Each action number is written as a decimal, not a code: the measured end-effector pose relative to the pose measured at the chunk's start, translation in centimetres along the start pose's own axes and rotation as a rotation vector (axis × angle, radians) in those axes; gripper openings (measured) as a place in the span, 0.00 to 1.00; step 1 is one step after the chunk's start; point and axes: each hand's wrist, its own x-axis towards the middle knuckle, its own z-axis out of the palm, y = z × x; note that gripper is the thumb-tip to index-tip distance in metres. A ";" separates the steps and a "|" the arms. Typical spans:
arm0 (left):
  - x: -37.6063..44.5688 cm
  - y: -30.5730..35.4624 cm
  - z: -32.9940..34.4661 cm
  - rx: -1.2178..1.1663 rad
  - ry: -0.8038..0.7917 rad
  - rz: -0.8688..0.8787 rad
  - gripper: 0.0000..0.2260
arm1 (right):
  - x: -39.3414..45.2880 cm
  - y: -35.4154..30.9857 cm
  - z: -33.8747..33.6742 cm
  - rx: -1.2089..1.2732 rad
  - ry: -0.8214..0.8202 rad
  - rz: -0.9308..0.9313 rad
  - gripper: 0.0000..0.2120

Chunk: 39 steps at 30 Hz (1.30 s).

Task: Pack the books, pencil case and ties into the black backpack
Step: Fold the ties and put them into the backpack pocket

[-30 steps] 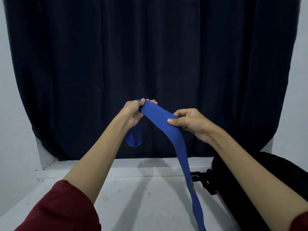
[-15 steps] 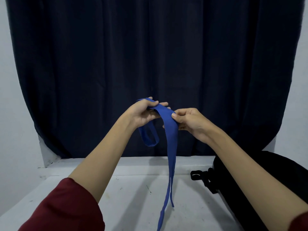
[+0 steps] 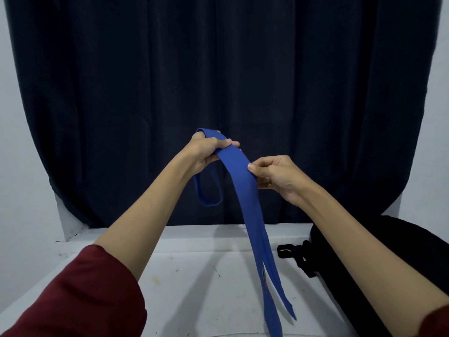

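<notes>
A blue tie [image 3: 245, 190] is held up in the air in front of me. My left hand [image 3: 206, 152] grips its folded top, with a small loop of the tie hanging below that hand. My right hand [image 3: 274, 176] pinches the broad strip a little lower on its right edge. The tie's long ends hang down to the white table [image 3: 194, 288]. The black backpack [image 3: 364, 263] lies at the right on the table, partly behind my right forearm. Books and the pencil case are not in view.
A dark blue curtain [image 3: 218, 93] fills the background above a white ledge [image 3: 194, 234]. A black strap with a buckle [image 3: 296, 256] sticks out from the backpack's left side. White walls flank the curtain.
My hands have drawn apart and my right hand has slid lower along the tie. The hanging ends have swung to the right and the loop under my left hand has grown.
</notes>
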 end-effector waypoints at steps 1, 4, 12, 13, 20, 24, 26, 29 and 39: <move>-0.2 0.2 0.2 -0.041 -0.016 0.005 0.14 | 0.0 0.0 0.1 0.012 0.026 -0.011 0.08; -1.2 0.1 0.8 -0.312 -0.087 -0.064 0.16 | 0.2 -0.4 0.4 0.071 0.126 -0.057 0.08; -2.1 -2.2 2.3 -0.280 -0.359 -0.288 0.18 | 0.8 -1.5 0.2 -0.145 0.326 -0.159 0.06; -2.1 -2.0 2.5 -0.272 -0.329 -0.283 0.15 | 0.9 -1.5 0.1 -0.182 0.341 -0.171 0.06; -1.4 -2.4 3.4 -0.076 -0.242 -0.178 0.11 | 0.7 -1.0 -0.7 -0.305 0.400 -0.172 0.10; -1.3 -2.2 3.7 0.023 -0.217 -0.104 0.09 | 0.8 -0.9 -0.9 -0.454 0.369 -0.193 0.13; -1.2 -2.2 3.8 0.028 -0.201 -0.099 0.08 | 0.9 -1.2 -1.1 -0.445 0.334 -0.157 0.14; -1.0 -2.3 3.6 0.075 -0.212 -0.078 0.10 | 0.9 -1.6 -1.5 -0.315 0.284 -0.083 0.13; -0.9 -2.1 3.2 0.109 -0.202 -0.067 0.12 | 0.2 -1.2 -1.9 -0.301 0.105 -0.010 0.04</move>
